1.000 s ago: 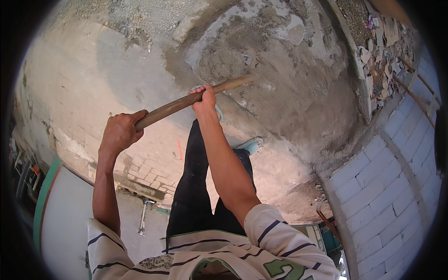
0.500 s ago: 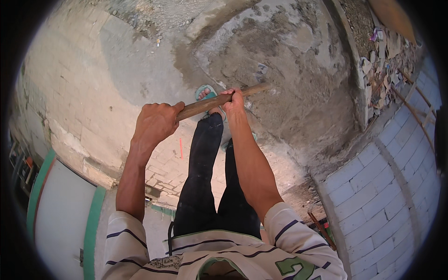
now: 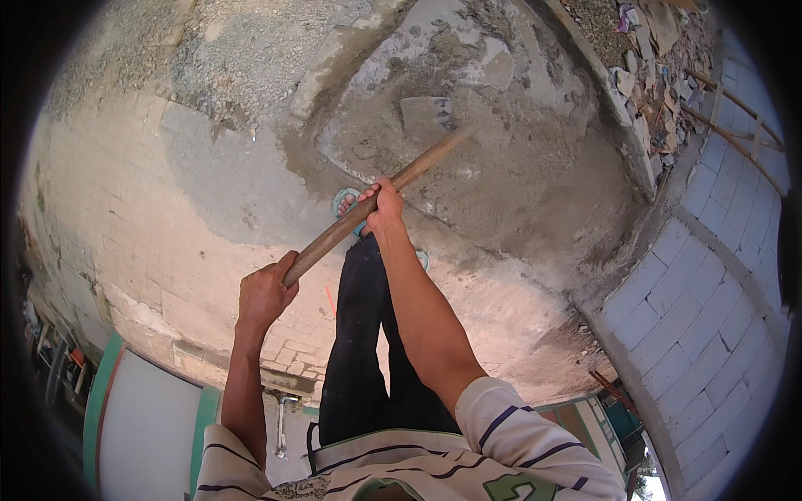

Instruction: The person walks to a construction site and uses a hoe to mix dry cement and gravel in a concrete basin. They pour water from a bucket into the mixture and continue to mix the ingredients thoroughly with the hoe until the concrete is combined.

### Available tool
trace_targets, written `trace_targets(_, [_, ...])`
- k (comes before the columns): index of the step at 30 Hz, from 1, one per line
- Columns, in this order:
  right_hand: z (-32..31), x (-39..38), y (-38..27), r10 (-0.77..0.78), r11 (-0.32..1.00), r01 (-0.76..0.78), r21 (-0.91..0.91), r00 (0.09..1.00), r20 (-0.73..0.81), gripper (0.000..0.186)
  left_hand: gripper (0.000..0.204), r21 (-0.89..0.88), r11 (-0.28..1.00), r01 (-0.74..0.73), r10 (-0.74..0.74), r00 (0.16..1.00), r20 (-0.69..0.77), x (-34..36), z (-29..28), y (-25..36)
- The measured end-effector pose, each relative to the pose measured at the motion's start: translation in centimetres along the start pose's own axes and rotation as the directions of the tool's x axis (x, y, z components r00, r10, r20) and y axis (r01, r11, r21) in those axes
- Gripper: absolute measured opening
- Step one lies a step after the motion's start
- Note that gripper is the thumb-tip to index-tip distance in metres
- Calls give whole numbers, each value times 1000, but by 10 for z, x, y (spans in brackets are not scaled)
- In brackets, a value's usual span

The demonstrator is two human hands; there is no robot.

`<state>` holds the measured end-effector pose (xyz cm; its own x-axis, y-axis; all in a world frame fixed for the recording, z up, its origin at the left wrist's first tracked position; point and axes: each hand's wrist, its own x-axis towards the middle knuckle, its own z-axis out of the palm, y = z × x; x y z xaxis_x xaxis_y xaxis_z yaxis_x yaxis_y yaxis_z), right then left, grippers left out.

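A hoe with a long wooden handle (image 3: 338, 230) slants from lower left to upper right in front of my legs. My left hand (image 3: 266, 292) is closed round its near end. Farther up the shaft, my right hand (image 3: 385, 206) wraps round it above my sandalled foot (image 3: 347, 203). Beyond my hands, a flat grey blade (image 3: 428, 115) shows beside the handle's blurred far end. It lies over the wet grey mortar (image 3: 535, 179), and I cannot tell whether it touches.
A low raised edge (image 3: 614, 125) borders the mortar on the right, with rubble (image 3: 656, 75) behind it. Gravel (image 3: 242, 63) lies at the far left. A pale block wall (image 3: 685, 309) stands at right, and a green-framed white panel (image 3: 150, 417) at lower left.
The handle has tilted more steeply, my left hand coming lower and nearer my body. More of the blade shows now. The view has also shifted.
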<state>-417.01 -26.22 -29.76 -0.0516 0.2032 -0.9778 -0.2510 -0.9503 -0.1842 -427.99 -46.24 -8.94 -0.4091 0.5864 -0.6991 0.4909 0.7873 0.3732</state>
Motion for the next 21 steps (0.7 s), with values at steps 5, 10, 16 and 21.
trace_targets(5, [-86, 13, -49, -39, 934, -9, -357, 991, -129, 15, 48, -283, 942, 183, -142, 977, 160, -40, 119, 79])
trace_targets(10, [-145, -25, -50, -36, 972, -10, -235, 981, -193, 15, 49, -185, 975, 124, -94, 982, 162, -79, 130, 116])
trace_targets(16, [-214, -50, -103, -18, 991, 40, 127, 985, -173, 20, 50, -94, 995, -19, 47, 951, 307, -64, 110, 172])
trace_targets(21, [-284, -45, -180, 0, 941, 50, 334, 989, -147, 19, 50, 72, 962, -264, 219, 899, 380, -29, 123, 253])
